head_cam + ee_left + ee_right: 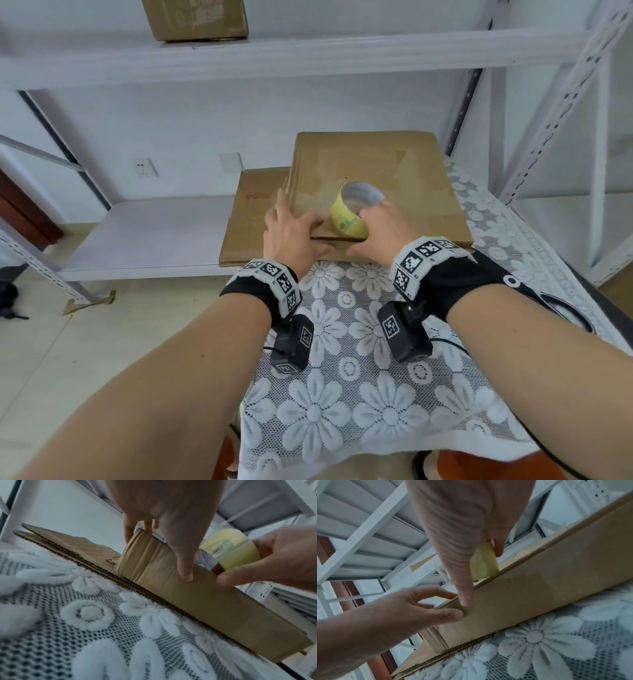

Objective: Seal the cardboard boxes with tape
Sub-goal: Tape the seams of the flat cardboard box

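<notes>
Soft, even daylight fills the head view, bright, with faint shadows and no glare. Its wide lens bends the shelf uprights (561,102) at the edges. Both wrist views are dimmer, bluish, with the hands motion-blurred and the lace tablecloth (85,628) soft up close.

Two bare forearms reach into the head view, each wrapped at the wrist in a black fabric cuff. Over each cuff runs a white band (279,279) printed with square black-and-white coded markers; the right wrist's band (423,262) carries larger squares. A small black camera box (293,346) hangs under the left wrist at 6 o'clock, tagged with two such markers, and a like box (404,334) sits under the right wrist. A thin black cable (561,455) trails from the right side toward 5 o'clock.
</notes>
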A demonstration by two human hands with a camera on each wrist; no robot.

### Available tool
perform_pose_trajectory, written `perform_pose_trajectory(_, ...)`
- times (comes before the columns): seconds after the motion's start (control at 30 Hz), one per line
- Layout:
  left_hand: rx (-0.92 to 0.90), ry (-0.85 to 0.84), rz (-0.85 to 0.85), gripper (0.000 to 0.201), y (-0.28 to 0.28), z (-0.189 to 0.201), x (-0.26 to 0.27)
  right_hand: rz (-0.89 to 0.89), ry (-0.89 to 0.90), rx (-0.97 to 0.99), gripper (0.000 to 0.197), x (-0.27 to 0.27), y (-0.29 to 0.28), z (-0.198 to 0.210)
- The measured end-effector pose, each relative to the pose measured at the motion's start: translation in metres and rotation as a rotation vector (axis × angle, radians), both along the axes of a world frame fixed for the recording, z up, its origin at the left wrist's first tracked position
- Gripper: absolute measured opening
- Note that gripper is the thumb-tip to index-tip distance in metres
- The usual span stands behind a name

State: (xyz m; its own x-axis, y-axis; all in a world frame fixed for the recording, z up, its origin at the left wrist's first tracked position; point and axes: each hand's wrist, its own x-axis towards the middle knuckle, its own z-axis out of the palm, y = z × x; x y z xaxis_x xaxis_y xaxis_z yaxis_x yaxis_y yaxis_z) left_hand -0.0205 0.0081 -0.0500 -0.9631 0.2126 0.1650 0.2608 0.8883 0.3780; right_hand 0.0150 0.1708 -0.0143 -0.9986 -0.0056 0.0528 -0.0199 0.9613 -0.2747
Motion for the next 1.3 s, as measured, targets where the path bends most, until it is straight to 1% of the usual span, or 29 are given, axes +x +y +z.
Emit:
perform_pose_trajectory(0.07, -0.012, -0.049, 0.053, 0.072, -0.004, -0.004, -0.002, -0.008, -0.008, 0.087, 0.033, -0.006, -0.003, -0.002)
perform_pose_trajectory(0.13, 0.032, -0.155, 0.079, 0.09, -0.011, -0.005, -0.005, -0.023, 0.015, 0.117, 0.022, -0.01, -0.005, -0.004)
perform_pose_trajectory(0.17, 0.08, -0.187, 0.072, 0.093, -0.013, -0.004, -0.005, -0.032, 0.023, 0.123, 0.015, -0.01, -0.005, -0.005)
perform_pose_trajectory(0.2, 0.12, -0.189, 0.064, 0.093, -0.014, -0.003, -0.004, -0.037, 0.033, 0.135, 0.011, -0.01, -0.004, -0.005)
perform_pose_trajectory(0.27, 0.155, -0.138, 0.067, 0.091, -0.013, -0.001, 0.001, -0.035, 0.038, 0.165, 0.008, -0.007, 0.001, -0.001)
perform_pose_trajectory(0.37, 0.164, -0.114, 0.056, 0.086, -0.006, 0.0, 0.011, -0.043, -0.012, 0.166, 0.014, -0.001, 0.012, 0.009)
perform_pose_trajectory(0.43, 0.146, -0.123, 0.032, 0.082, -0.002, -0.002, 0.017, -0.029, -0.025, 0.162, 0.016, 0.002, 0.016, 0.01)
perform_pose_trajectory(0.57, 0.077, -0.088, 0.028, 0.078, -0.001, -0.005, 0.023, 0.033, 0.003, 0.173, 0.011, 0.008, 0.006, 0.003)
perform_pose_trajectory(0.6, 0.053, -0.057, 0.037, 0.074, -0.001, -0.007, 0.024, 0.042, 0.017, 0.191, 0.009, 0.009, 0.002, 0.001)
perform_pose_trajectory(0.67, 0.013, 0.06, 0.022, 0.061, -0.001, -0.009, 0.025, 0.045, 0.035, 0.185, 0.006, 0.011, -0.002, 0.0)
perform_pose_trajectory(0.7, 0.037, 0.101, -0.006, 0.053, -0.001, -0.009, 0.024, 0.044, 0.036, 0.176, 0.007, 0.011, -0.002, 0.001)
perform_pose_trajectory(0.77, 0.162, 0.072, -0.048, 0.042, -0.001, -0.008, 0.021, 0.045, 0.02, 0.163, 0.008, 0.013, -0.001, 0.004)
perform_pose_trajectory(0.87, 0.291, 0.072, -0.045, 0.038, -0.003, -0.01, 0.017, 0.063, 0.019, 0.19, 0.007, 0.013, -0.006, 0.007)
perform_pose_trajectory(0.97, 0.32, 0.081, -0.04, 0.032, -0.006, -0.009, 0.018, 0.092, 0.034, 0.233, 0.013, 0.009, -0.021, 0.002)
perform_pose_trajectory(1.0, 0.35, 0.069, -0.031, 0.032, -0.007, -0.008, 0.019, 0.09, 0.041, 0.239, 0.015, 0.008, -0.024, 0.0)
perform_pose_trajectory(1.07, 0.487, 0.039, -0.014, 0.041, -0.01, -0.004, 0.02, 0.083, 0.048, 0.224, 0.014, 0.005, -0.025, -0.001)
perform_pose_trajectory(1.13, 0.65, 0.021, 0.0, 0.051, -0.013, 0.001, 0.021, 0.088, 0.029, 0.227, 0.008, 0.004, -0.023, 0.001)
perform_pose_trajectory(1.17, 0.707, 0.011, 0.0, 0.052, -0.013, 0.004, 0.022, 0.092, 0.022, 0.232, 0.004, 0.005, -0.023, 0.002)
perform_pose_trajectory(1.23, 0.77, -0.021, -0.013, 0.048, -0.011, 0.009, 0.022, 0.093, 0.025, 0.221, 0.003, 0.006, -0.022, 0.004)
perform_pose_trajectory(1.3, 0.806, -0.034, -0.012, 0.034, -0.009, 0.011, 0.022, 0.086, 0.032, 0.202, 0.005, 0.007, -0.022, 0.004)
